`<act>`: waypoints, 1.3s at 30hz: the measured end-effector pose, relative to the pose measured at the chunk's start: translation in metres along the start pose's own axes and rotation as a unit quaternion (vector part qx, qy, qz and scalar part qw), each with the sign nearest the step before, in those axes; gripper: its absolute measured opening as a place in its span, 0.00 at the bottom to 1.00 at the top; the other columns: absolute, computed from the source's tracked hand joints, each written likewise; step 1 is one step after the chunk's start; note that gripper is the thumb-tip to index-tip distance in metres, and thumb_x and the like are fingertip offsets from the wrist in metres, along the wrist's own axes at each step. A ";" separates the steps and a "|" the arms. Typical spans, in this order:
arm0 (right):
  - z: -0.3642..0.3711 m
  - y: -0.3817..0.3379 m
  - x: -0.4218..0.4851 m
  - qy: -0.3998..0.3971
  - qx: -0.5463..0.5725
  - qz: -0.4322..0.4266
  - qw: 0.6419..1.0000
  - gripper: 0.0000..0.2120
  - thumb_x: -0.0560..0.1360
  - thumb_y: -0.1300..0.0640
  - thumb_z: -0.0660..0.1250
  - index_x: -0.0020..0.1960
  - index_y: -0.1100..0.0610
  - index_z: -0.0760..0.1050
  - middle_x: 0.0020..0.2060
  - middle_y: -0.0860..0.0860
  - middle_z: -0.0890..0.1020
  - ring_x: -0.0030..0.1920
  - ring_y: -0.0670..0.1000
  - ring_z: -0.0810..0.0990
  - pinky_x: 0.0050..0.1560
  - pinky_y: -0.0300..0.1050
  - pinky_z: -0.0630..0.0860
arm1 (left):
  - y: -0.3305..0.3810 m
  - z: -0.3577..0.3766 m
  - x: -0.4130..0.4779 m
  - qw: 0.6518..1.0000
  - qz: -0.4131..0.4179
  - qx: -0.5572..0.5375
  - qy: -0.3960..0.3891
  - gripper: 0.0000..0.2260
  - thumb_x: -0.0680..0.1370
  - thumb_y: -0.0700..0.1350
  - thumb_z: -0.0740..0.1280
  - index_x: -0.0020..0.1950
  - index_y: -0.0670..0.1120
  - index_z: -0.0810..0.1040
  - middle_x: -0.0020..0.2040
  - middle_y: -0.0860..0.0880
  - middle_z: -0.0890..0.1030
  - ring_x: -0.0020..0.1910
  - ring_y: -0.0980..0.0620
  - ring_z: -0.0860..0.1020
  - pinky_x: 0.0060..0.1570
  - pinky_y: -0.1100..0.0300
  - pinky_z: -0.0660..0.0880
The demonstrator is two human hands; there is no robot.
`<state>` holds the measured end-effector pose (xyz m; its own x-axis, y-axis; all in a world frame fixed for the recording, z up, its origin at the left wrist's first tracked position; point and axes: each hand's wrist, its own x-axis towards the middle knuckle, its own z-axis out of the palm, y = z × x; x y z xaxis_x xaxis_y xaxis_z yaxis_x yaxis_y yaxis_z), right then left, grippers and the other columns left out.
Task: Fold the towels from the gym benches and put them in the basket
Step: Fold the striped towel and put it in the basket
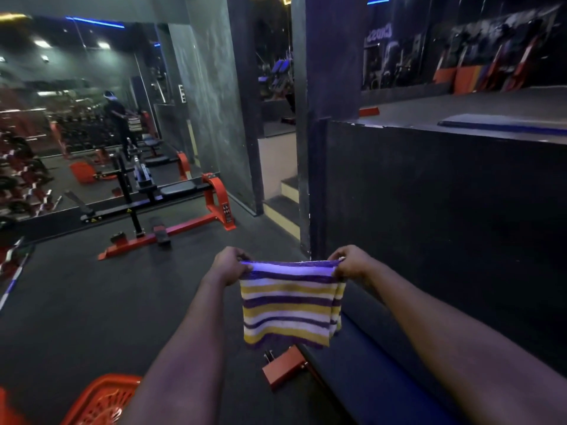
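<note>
Striped in purple, yellow and white, the towel [291, 305] hangs in the air in front of the person, held up by its top edge between both hands. The left hand [229, 265] grips the upper left corner, its fingers [242, 258] curled and pinching the cloth. The right hand [349, 261] does the same at the upper right corner, knuckles up, fingers closed on the fabric. Both forearms reach forward from the bottom of the view, roughly level with each other, and the top edge is pulled fairly taut between the hands.

The towel looks already folded: several layered edges show down its right side, and it hangs as a short, nearly square panel with the stripes running across. Its lower edge hangs above the near end of a dark blue padded counter [368, 372] with an orange metal foot [283, 368].

An orange plastic basket [102, 400] sits on the dark floor [92, 302] at lower left, partly hidden by the left arm and well apart from the towel.
</note>
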<state>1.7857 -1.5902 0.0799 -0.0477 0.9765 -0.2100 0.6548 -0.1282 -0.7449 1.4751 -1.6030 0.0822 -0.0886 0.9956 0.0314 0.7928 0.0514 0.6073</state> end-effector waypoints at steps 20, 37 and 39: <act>0.099 -0.099 0.024 0.075 0.178 -0.235 0.953 0.05 0.83 0.55 0.58 0.56 0.54 0.71 0.45 0.49 0.77 0.48 0.52 0.75 0.46 0.44 0.65 | -0.043 -0.050 -0.065 0.897 -0.053 -0.102 0.426 0.07 0.83 0.41 0.58 0.59 0.40 0.70 0.43 0.34 0.79 0.40 0.35 0.77 0.35 0.53 0.62; 0.512 -0.379 -0.099 -0.160 0.168 -0.362 0.903 0.05 0.83 0.56 0.57 0.53 0.57 0.68 0.35 0.48 0.73 0.35 0.46 0.72 0.36 0.46 0.61 | -0.389 -0.284 -0.291 0.787 -0.239 0.014 0.569 0.07 0.84 0.46 0.56 0.57 0.44 0.68 0.37 0.45 0.77 0.37 0.40 0.77 0.34 0.56 0.63; 0.556 -0.406 -0.116 -0.179 0.155 -0.363 0.901 0.06 0.83 0.55 0.56 0.54 0.57 0.68 0.38 0.51 0.76 0.38 0.49 0.74 0.39 0.45 0.63 | -0.423 -0.306 -0.315 0.774 -0.259 0.029 0.577 0.06 0.84 0.48 0.56 0.56 0.47 0.67 0.35 0.46 0.77 0.34 0.43 0.76 0.32 0.56 0.63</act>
<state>1.1063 -1.7474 0.0545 -0.6555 0.7111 0.2543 0.1127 0.4250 -0.8981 0.9826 -1.9630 0.0583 -0.8571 0.1080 0.5038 0.4928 0.4569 0.7405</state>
